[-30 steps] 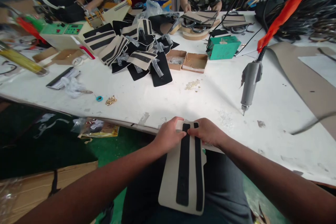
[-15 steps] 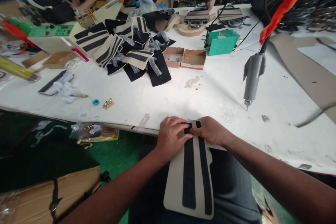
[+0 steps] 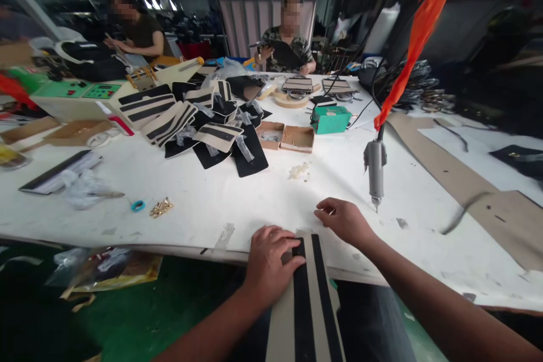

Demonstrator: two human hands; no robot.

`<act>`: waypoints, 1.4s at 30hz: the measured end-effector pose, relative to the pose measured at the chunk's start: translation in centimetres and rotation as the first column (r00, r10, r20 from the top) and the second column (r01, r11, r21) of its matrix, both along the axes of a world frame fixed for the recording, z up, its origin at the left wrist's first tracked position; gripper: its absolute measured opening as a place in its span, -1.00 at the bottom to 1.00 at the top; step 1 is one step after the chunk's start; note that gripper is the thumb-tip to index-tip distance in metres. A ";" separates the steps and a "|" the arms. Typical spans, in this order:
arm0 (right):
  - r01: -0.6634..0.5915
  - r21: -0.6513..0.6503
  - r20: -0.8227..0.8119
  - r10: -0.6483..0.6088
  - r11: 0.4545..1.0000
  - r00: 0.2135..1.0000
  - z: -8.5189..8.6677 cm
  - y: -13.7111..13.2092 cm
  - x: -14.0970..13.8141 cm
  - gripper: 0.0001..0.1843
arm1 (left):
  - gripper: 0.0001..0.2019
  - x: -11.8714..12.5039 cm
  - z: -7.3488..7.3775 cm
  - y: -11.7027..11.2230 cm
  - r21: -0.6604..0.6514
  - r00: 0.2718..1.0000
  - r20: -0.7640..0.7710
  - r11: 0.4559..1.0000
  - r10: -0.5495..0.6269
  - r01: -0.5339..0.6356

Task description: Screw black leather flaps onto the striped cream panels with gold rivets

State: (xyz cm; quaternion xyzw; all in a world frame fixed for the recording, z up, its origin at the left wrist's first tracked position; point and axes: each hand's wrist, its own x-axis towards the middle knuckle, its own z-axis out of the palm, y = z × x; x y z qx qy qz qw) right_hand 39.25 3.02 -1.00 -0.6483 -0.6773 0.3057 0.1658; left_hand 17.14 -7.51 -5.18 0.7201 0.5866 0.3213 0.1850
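Note:
A long beige panel with black stripes (image 3: pixel 309 300) lies over my lap, its far end resting at the table's edge. My left hand (image 3: pixel 274 263) grips that far end from the left, thumb and fingertips on a black stripe. Off to the panel's right, my right hand (image 3: pixel 344 219) hovers over the table with loosely bent fingers, thumb and index slightly apart; nothing shows between them. Farther in lies a small pile of pale little parts (image 3: pixel 299 171). A grey electric screwdriver (image 3: pixel 375 169) hangs point down, right of my right hand.
Striped and black panels (image 3: pixel 218 136) are heaped mid-table. Behind the pale parts stand small cardboard boxes (image 3: pixel 297 139) and a green box (image 3: pixel 331 119). Brass-coloured pieces (image 3: pixel 161 207) lie left, beside a blue ring (image 3: pixel 138 206). Two people sit across the table.
My right hand has let go of the panel and moved right, over the table. My left hand stays on the panel. The camera view has tilted up.

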 end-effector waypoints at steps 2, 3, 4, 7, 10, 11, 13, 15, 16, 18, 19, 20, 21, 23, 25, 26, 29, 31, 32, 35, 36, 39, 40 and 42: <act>0.016 0.069 0.005 -0.017 0.998 1.000 -0.5 2.6 -0.2 -0.68 | -0.69 0.0 -0.1 0.0 -0.008 1.000 0.025 1.000 0.006 -0.005; 0.016 0.086 0.009 -0.017 0.996 1.000 -0.8 3.9 -0.5 -0.67 | -0.68 -0.1 -0.2 0.0 -0.012 0.999 0.041 1.000 0.010 -0.009; 0.014 0.096 0.020 -0.016 0.995 1.000 -1.1 5.1 -0.8 -0.65 | -0.67 -0.1 -0.2 0.0 -0.016 0.998 0.057 1.000 0.014 -0.013; 0.007 0.113 0.068 -0.015 0.994 0.998 -2.1 8.2 -1.8 -0.59 | -0.64 -0.1 -0.4 -0.2 -0.033 0.995 0.097 0.999 0.032 -0.029; -0.008 0.116 0.115 -0.005 0.993 0.993 -2.7 9.7 -2.4 -0.57 | -0.62 0.1 -0.4 -0.3 -0.044 0.993 0.110 0.998 0.039 -0.034; -0.010 0.114 0.123 -0.004 0.993 0.992 -2.8 9.9 -2.4 -0.55 | -0.62 0.1 -0.4 -0.3 -0.040 0.993 0.108 0.999 0.040 -0.035; -0.011 0.107 0.126 -0.003 0.994 0.992 -2.8 10.1 -2.3 -0.52 | -0.63 0.2 -0.3 -0.4 -0.026 0.994 0.096 0.999 0.042 -0.040; -0.017 0.099 0.122 0.005 0.995 0.992 -2.7 10.2 -2.1 -0.53 | -0.62 0.2 -0.2 -0.4 -0.013 0.996 0.080 0.999 0.044 -0.043; -0.023 0.096 0.122 0.011 0.995 0.993 -2.7 10.2 -2.1 -0.55 | -0.62 0.2 -0.1 -0.4 -0.007 0.996 0.073 0.999 0.045 -0.045; -0.030 0.091 0.122 0.019 0.995 0.992 -2.6 10.3 -2.1 -0.61 | -0.62 0.2 -0.1 -0.4 0.003 0.997 0.069 0.999 0.046 -0.046; -0.029 0.088 0.122 0.019 0.996 0.992 -2.5 10.4 -2.1 -0.63 | -0.62 0.1 0.0 -0.4 0.003 0.996 0.072 0.999 0.047 -0.048; -0.028 0.084 0.122 0.017 0.996 0.992 -2.5 10.4 -2.1 -0.64 | -0.62 0.1 -0.1 -0.4 -0.002 0.996 0.079 0.999 0.049 -0.049; -0.026 0.079 0.120 0.016 0.997 0.993 -2.5 10.5 -2.2 -0.65 | -0.62 0.1 -0.1 -0.4 -0.011 0.995 0.089 0.999 0.050 -0.049; -0.027 0.073 0.118 0.018 0.997 0.993 -2.5 10.5 -2.1 -0.67 | -0.62 0.1 -0.2 -0.4 -0.033 0.992 0.114 0.998 0.049 -0.045; -0.029 0.092 0.122 0.018 0.995 0.992 -2.7 10.5 -2.0 -0.67 | -0.63 0.1 -0.3 -0.5 -0.046 0.990 0.136 0.998 0.041 -0.035; -0.029 0.111 0.125 0.015 0.993 0.992 -2.8 10.4 -2.0 -0.68 | -0.64 0.2 -0.3 -0.5 -0.049 0.989 0.142 0.998 0.036 -0.030; -0.002 0.178 0.125 -0.021 0.984 0.992 -3.2 10.3 -1.9 -0.64 | -0.65 0.2 -0.3 -0.6 -0.054 0.989 0.146 0.998 0.028 -0.020; 0.017 0.219 0.116 -0.044 0.976 0.992 -3.6 10.1 -2.0 -0.60 | -0.66 0.3 -0.2 -0.6 -0.056 0.989 0.146 0.998 0.026 -0.018; 0.022 0.239 0.113 -0.050 0.971 0.992 -3.7 10.0 -2.1 -0.59 | -0.66 0.3 -0.1 -0.6 -0.056 0.989 0.147 0.998 0.025 -0.017; 0.005 0.289 0.129 -0.044 0.957 0.991 -4.1 9.6 -2.6 -0.59 | -0.66 0.3 0.0 -0.5 -0.052 0.989 0.148 0.999 0.021 -0.014; -0.006 0.299 0.141 -0.038 0.954 0.989 -4.2 9.4 -2.7 -0.60 | -0.66 0.3 0.0 -0.5 -0.051 0.989 0.146 0.999 0.019 -0.012; -0.040 0.313 0.188 -0.021 0.949 0.982 -4.4 9.1 -2.8 -0.62 | -0.67 0.2 -0.2 -0.5 -0.047 0.990 0.144 0.999 0.011 -0.004; -0.046 0.316 0.204 -0.020 0.948 0.979 -4.4 9.0 -2.8 -0.62 | -0.67 0.2 -0.3 -0.5 -0.043 0.990 0.143 0.999 0.007 -0.001; -0.057 0.318 0.231 -0.019 0.946 0.973 -4.3 8.8 -2.8 -0.61 | -0.69 0.1 -0.6 -0.5 -0.031 0.991 0.137 1.000 0.005 -0.001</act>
